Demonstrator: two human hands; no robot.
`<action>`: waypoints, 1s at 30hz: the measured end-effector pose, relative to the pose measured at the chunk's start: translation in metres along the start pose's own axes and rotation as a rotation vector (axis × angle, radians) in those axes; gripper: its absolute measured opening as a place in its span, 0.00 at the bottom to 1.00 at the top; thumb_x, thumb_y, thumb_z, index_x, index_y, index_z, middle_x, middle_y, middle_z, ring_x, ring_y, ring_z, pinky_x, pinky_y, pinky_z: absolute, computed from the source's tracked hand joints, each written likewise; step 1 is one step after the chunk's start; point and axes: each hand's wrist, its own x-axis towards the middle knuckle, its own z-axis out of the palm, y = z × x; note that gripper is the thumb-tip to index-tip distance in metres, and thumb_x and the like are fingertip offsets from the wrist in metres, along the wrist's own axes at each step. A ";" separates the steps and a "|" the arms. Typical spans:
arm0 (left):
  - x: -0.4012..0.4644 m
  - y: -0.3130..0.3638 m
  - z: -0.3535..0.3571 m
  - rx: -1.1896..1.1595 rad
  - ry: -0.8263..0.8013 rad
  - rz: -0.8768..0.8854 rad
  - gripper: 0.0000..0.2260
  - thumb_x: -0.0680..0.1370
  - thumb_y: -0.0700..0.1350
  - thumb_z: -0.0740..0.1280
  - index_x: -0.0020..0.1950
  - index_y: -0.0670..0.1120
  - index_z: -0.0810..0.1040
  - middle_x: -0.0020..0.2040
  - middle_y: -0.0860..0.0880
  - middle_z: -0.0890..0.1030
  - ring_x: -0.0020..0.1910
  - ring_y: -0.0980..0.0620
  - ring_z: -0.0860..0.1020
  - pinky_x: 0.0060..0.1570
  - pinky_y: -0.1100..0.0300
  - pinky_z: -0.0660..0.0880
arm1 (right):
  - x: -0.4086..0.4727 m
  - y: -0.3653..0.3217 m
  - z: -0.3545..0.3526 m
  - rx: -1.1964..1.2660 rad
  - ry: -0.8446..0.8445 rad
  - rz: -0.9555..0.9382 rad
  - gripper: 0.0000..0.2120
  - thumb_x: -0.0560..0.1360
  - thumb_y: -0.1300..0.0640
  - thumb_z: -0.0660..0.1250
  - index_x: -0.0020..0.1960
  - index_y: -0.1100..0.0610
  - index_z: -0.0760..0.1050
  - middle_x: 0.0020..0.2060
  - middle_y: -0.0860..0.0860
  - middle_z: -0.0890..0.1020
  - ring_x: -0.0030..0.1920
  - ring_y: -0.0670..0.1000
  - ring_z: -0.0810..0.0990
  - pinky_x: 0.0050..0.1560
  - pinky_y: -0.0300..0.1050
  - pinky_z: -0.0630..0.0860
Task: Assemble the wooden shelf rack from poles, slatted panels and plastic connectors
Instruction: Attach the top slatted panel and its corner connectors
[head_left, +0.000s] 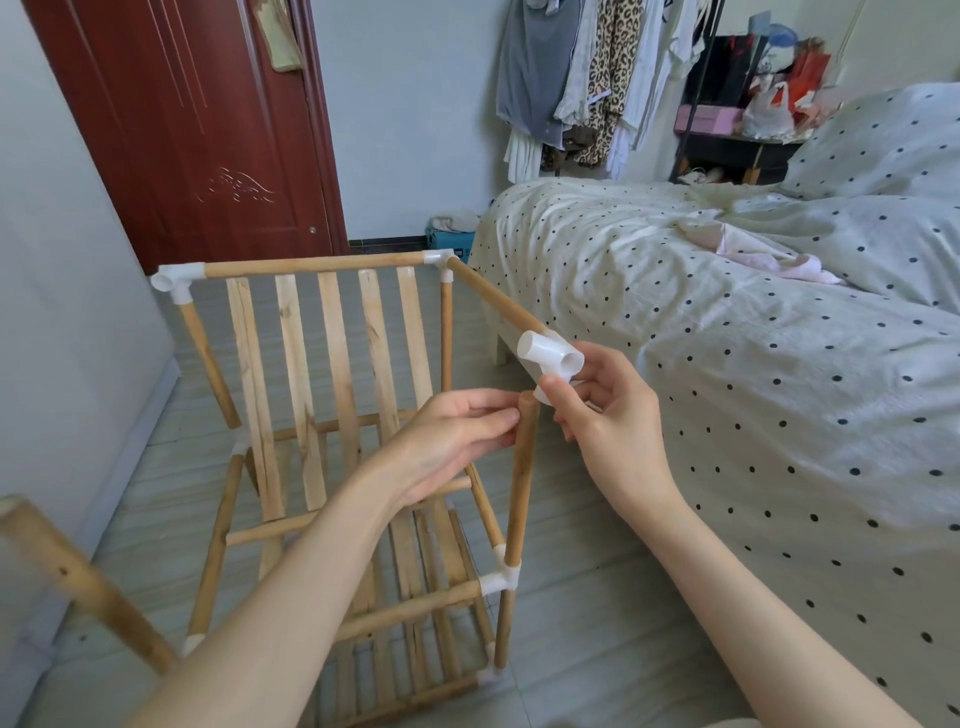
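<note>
While the left hand (457, 441) pinches the rounded top of an upright wooden pole (521, 493) on the near right corner of the half-built shelf rack (332, 415), the right hand (602, 410) curls round a smooth white plastic corner connector (550, 364) capping a slanting top pole (493, 299), just above that pole's tip. Pale slatted panels (332, 364) fill the frame, which stands on grey floor tiles (597, 597) between a light wall (62, 312) on the left and a polka-dot bed (779, 338) close on the right, with a red-brown door (208, 130) beyond.

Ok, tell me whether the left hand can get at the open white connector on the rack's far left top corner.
Probably yes. The far-left connector stands exposed with nothing in front of it, but the left hand is pinching the upright pole and would have to release it first.
</note>
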 end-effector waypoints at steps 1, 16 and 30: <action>-0.001 -0.002 0.001 0.029 -0.002 0.007 0.10 0.76 0.32 0.63 0.51 0.43 0.80 0.47 0.47 0.84 0.51 0.51 0.82 0.51 0.63 0.78 | 0.000 0.000 0.000 0.005 -0.002 -0.003 0.12 0.73 0.60 0.69 0.49 0.44 0.72 0.40 0.50 0.83 0.35 0.47 0.78 0.38 0.43 0.73; 0.004 -0.008 0.014 0.196 0.088 0.092 0.09 0.75 0.35 0.68 0.46 0.48 0.81 0.41 0.52 0.85 0.45 0.55 0.83 0.45 0.66 0.78 | 0.002 0.004 -0.002 -0.188 -0.071 -0.084 0.16 0.73 0.62 0.70 0.59 0.52 0.75 0.40 0.52 0.82 0.40 0.50 0.80 0.48 0.46 0.78; 0.000 -0.018 0.007 0.296 0.024 0.025 0.10 0.74 0.34 0.68 0.47 0.48 0.83 0.45 0.50 0.85 0.49 0.53 0.82 0.51 0.63 0.77 | -0.003 0.024 -0.006 -0.385 -0.138 -0.266 0.20 0.72 0.61 0.69 0.63 0.54 0.71 0.40 0.41 0.78 0.38 0.42 0.76 0.41 0.26 0.69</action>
